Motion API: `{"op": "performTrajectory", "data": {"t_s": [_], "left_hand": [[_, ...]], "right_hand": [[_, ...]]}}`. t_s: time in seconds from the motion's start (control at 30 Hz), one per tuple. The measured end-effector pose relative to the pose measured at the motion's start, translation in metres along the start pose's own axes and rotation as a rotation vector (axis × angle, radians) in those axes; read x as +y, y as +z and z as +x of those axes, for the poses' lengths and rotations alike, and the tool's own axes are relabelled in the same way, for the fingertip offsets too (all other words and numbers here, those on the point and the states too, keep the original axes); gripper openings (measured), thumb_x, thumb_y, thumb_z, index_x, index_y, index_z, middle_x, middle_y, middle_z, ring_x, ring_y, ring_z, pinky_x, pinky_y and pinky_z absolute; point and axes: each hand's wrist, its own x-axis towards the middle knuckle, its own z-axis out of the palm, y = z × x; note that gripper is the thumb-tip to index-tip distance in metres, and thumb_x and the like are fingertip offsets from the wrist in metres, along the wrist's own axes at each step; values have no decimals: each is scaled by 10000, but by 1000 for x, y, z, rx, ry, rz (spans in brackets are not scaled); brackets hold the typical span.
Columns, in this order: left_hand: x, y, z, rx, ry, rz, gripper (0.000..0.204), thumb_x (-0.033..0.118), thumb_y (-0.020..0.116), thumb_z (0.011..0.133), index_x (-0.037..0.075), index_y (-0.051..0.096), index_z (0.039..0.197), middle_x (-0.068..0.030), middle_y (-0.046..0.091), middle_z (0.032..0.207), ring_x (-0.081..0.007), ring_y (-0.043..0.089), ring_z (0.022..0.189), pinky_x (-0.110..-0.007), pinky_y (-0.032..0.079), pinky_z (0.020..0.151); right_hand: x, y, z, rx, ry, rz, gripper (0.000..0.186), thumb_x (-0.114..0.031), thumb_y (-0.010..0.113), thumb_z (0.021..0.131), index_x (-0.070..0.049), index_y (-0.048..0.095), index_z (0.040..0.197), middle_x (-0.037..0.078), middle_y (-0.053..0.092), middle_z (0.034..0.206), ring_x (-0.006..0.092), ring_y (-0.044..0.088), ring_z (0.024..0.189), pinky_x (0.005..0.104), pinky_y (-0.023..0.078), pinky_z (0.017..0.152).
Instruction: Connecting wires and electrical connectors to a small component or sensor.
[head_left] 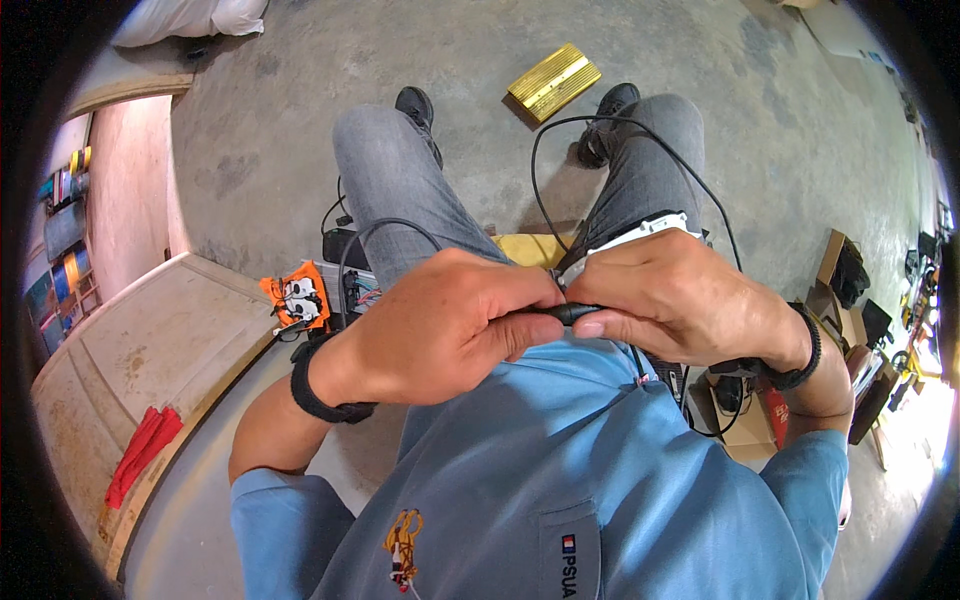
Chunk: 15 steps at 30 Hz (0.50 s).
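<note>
My left hand (435, 320) and my right hand (680, 298) meet in front of my blue shirt. Between both thumbs and forefingers is a thick black piece, probably a connector, on a black cable (568, 314). Each hand pinches it from its own side, so its ends are covered by fingers. One loop of black cord (640, 122) arcs up over my right knee and down again. Another stretch of cord (392, 222) curves over my left thigh. Just behind my right hand, a white object (640, 229) rests on my right thigh, partly hidden.
A gold ribbed metal box (553, 83) lies on the concrete floor near my right shoe. At the left stands a worn wooden board (150, 350) with a red cloth (143, 450) on it. Beside my left wrist is an orange-and-white item (298, 300). Cardboard boxes (750, 432) and clutter fill the right.
</note>
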Motion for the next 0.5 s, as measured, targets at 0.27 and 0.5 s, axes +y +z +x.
{"op": "performTrajectory", "data": {"t_s": [0.27,0.5], "left_hand": [[-2,1,-2,-49,60,-204,219,260,645,936,44,633,972,-102,589,688,-244,616,604,-342,444,560],[-3,-1,-1,-86,43,-270,251,299,644,937,48,638,949,-87,572,689,-227,573,588,-327,418,552]], "right_hand": [[3,-6,-1,-61,-23,296,233,-250,582,971,-22,598,928,140,527,681,356,560,639,423,420,570],[3,-10,-2,-133,51,442,284,-271,569,995,-9,600,891,91,488,639,210,473,561,353,379,541]]}}
